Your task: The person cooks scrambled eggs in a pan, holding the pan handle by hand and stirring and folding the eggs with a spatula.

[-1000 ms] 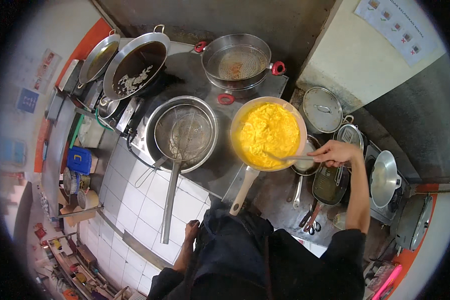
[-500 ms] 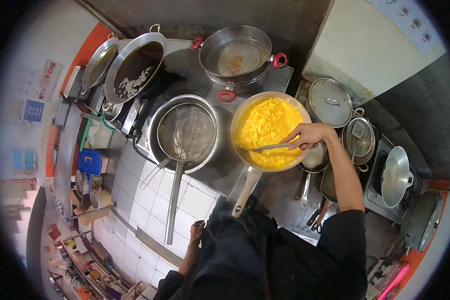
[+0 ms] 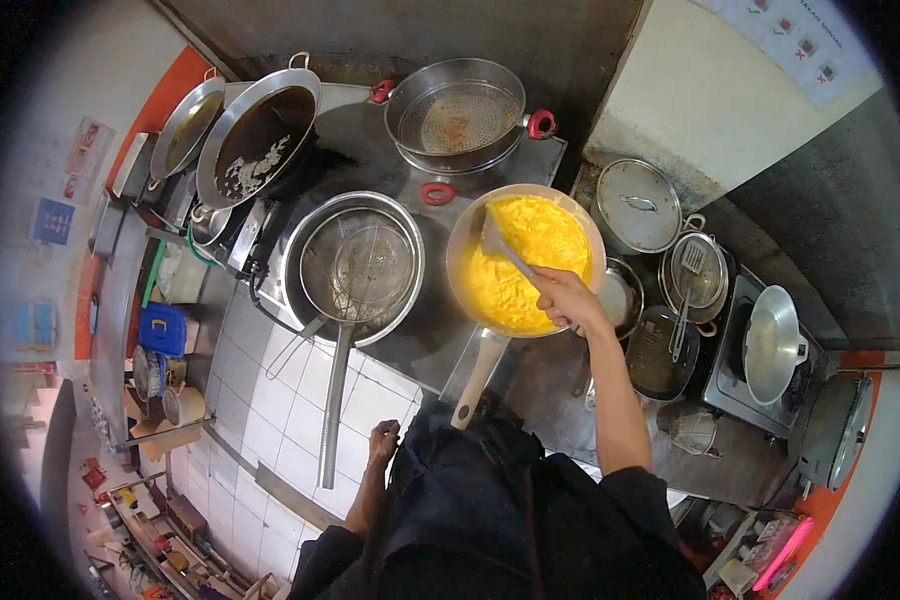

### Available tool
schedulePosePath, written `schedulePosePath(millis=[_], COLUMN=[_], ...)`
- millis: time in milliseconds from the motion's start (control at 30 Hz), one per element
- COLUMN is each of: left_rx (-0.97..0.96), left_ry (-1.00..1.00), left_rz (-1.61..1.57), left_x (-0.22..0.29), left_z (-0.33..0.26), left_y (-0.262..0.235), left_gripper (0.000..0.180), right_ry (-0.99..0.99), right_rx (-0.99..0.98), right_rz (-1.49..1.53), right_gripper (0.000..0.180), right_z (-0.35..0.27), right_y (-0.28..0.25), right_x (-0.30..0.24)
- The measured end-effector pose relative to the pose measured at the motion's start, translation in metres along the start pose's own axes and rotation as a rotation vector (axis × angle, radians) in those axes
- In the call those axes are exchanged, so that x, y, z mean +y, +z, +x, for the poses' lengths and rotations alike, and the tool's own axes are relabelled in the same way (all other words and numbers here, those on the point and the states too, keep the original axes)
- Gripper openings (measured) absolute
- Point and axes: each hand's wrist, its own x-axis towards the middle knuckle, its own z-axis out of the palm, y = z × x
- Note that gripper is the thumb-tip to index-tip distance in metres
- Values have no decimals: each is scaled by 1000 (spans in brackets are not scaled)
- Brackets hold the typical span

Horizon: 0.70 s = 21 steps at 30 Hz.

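My right hand (image 3: 570, 300) is wrapped around the grey handle of a spatula (image 3: 515, 258). Its pale blade rests at the upper left of a cream-coloured frying pan (image 3: 456, 274), against yellow scrambled egg (image 3: 530, 290). The egg looks soft and covers most of the pan's base. The pan's beige handle (image 3: 480, 380) points towards my body, with no hand on it. Low beside my apron, my left hand (image 3: 383, 440) hangs over the tiled floor, its fingers curled in and nothing visible in them.
A long-handled strainer (image 3: 342, 400) lies across a steel pot (image 3: 288, 270) left of the pan. Behind stands a red-handled steamer pot (image 3: 455, 115). Two woks, one a dark-oiled wok (image 3: 260, 130), stand far left. A lidded pot (image 3: 638, 205) and a silver wok (image 3: 773, 345) are at right.
The spatula blade has swept from the pan's lower left to its upper left, and my right hand has shifted down and left. The whole view has moved slightly; the left hand still hangs low.
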Motion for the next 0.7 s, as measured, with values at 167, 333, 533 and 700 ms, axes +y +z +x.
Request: schedulePosePath(millis=[167, 333, 533, 700], left_rx=[-15, -12, -60, -1], left_ry=[68, 227, 441, 173], left_rz=[68, 305, 611, 395], left_x=[1, -41, -29, -10], left_z=[-1, 14, 7, -5], left_y=[4, -3, -2, -1], left_gripper=[38, 32, 31, 31], right_ry=[-81, -60, -28, -67], right_rx=[86, 254, 288, 394], right_rz=[139, 206, 207, -273], right_gripper=[49, 47, 34, 36], right_z=[0, -17, -50, -99], right_y=[-5, -5, -8, -8], right_x=[15, 26, 59, 67])
